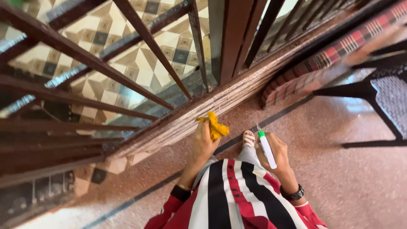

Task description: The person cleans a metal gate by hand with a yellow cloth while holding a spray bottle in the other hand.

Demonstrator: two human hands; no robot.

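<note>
My left hand (204, 142) grips a crumpled yellow cloth (215, 126) and holds it against the low brown sill (178, 123) under a brown metal railing (127, 68). My right hand (277, 152) holds a slim white bottle with a green cap (266, 148), pointing up and away from me. A dark watch sits on my right wrist. Below both hands I see my red, black and white striped top and one sandalled foot (249, 138) on the speckled reddish floor.
Beyond the railing lies a patterned tiled floor (140, 63) lower down. A rolled red plaid mat (326, 59) rests along the sill at the upper right. A black chair (381, 97) stands on the right. A dark line runs across the floor.
</note>
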